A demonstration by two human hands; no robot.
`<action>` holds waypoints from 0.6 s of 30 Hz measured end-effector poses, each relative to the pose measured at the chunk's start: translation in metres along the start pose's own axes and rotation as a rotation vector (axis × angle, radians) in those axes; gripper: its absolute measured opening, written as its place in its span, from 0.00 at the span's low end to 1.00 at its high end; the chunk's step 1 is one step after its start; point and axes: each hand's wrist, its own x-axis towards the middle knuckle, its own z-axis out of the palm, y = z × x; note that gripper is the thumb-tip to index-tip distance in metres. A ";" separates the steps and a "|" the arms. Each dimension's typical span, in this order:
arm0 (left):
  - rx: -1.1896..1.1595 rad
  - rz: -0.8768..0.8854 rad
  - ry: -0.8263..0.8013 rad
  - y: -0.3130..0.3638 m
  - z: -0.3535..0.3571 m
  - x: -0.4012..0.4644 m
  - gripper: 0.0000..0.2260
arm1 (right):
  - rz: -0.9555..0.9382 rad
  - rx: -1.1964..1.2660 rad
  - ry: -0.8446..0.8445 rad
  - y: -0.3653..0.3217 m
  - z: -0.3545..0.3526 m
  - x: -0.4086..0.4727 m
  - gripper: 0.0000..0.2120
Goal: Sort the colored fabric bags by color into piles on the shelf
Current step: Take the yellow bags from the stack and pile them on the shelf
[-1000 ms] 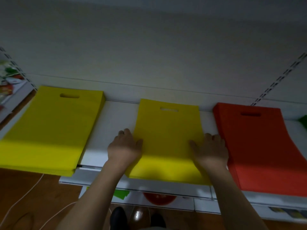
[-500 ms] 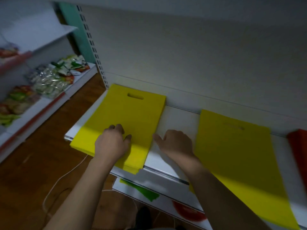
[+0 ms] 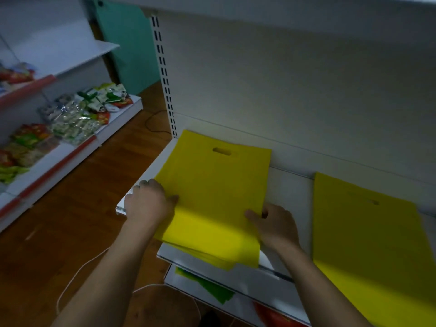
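A pile of yellow fabric bags (image 3: 214, 197) lies at the left end of the white shelf (image 3: 291, 197), its front edge hanging over the shelf lip. My left hand (image 3: 147, 204) grips the pile's left edge, thumb on top. My right hand (image 3: 274, 226) holds the pile's right edge, thumb over the top bag. A second yellow bag pile (image 3: 375, 251) lies flat to the right, apart from both hands.
A green bag (image 3: 212, 290) and something red (image 3: 273, 316) lie on the lower shelf beneath. Another shelf unit with snack packets (image 3: 77, 119) stands to the left across a wooden floor (image 3: 70, 220). A white cable (image 3: 77, 274) trails on the floor.
The view swung left from the middle yellow pile to the left one. Both hands left the middle pile and now hold the left pile by its two side edges.
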 end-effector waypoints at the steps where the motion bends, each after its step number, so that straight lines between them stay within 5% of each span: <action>1: -0.029 -0.007 -0.024 0.001 -0.001 0.004 0.29 | 0.000 0.007 0.000 0.000 0.000 0.000 0.25; 10: -0.072 0.140 -0.228 0.006 -0.015 0.025 0.19 | -0.025 -0.030 0.016 0.005 -0.005 -0.002 0.22; 18: -0.333 0.343 0.031 0.065 -0.018 -0.028 0.22 | 0.032 -0.197 0.316 0.064 -0.076 -0.038 0.20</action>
